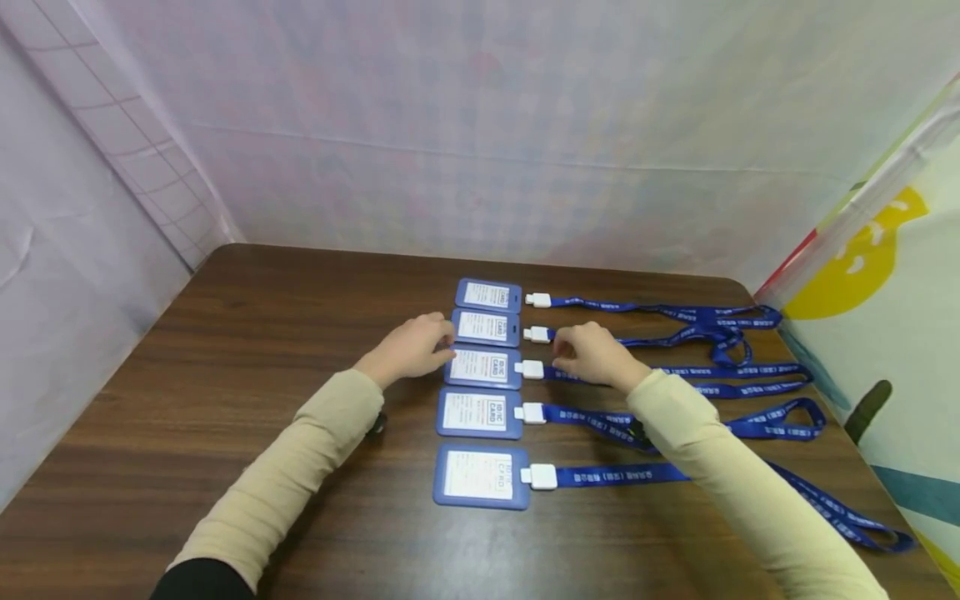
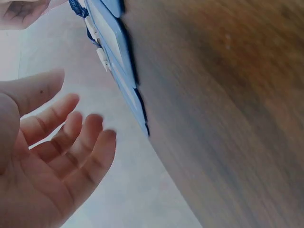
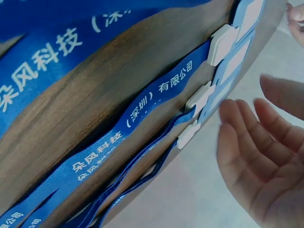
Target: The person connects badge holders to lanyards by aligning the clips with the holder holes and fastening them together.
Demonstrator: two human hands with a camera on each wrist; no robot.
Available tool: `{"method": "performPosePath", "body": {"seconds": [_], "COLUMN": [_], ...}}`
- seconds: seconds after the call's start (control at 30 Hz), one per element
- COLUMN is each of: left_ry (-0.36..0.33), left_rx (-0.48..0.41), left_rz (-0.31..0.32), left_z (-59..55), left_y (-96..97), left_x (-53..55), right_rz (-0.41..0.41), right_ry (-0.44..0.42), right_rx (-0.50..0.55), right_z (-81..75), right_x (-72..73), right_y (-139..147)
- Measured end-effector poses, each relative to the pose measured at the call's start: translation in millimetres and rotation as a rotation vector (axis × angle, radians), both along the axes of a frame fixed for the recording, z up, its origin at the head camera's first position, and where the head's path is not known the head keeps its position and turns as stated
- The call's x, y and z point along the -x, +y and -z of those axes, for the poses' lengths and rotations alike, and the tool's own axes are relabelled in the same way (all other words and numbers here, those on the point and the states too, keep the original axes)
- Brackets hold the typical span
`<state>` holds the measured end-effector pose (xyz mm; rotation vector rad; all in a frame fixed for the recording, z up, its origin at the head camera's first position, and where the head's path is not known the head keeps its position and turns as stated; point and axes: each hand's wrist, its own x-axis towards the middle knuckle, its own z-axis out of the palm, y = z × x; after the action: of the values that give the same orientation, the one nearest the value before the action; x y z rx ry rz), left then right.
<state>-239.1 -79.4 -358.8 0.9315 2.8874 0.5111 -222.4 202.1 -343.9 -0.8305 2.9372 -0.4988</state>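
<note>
Several blue card holders, each with a white card, lie in a column on the dark wood table. The nearest card holder is at the front and the farthest card holder at the back. My left hand is at the left edges of the second and middle holders, fingers loosely bent and nothing in them. To the right, my right hand hovers by the middle lanyard, also holding nothing; its relaxed fingers show in the right wrist view. White plastic clips join the blue lanyards and point at the holders.
Blue lanyards with white print stretch toward the table's right edge, the nearest lanyard looping close to that edge. A pale curtain stands behind the table, and a patterned cloth hangs at the right. A small dark object shows beside the left sleeve.
</note>
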Motion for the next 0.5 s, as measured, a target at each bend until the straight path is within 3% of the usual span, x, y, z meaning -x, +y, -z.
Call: {"method": "performPosePath", "body": {"seconds": [0.2,0.5], "left_ry": [0.083,0.107], "left_rx": [0.008,-0.007], "left_rz": [-0.04,-0.063], "left_z": [-6.0,-16.3], "left_y": [-4.3,-11.8], "left_x": [-5.9,-12.4], "right_rz": [0.038,0.073], "right_ry": [0.034,-0.011], "right_rx": [0.044,0.007], "right_z": [-1.4,-2.8], "right_x": [2.5,20.8], "right_y": [-2,-2]}}
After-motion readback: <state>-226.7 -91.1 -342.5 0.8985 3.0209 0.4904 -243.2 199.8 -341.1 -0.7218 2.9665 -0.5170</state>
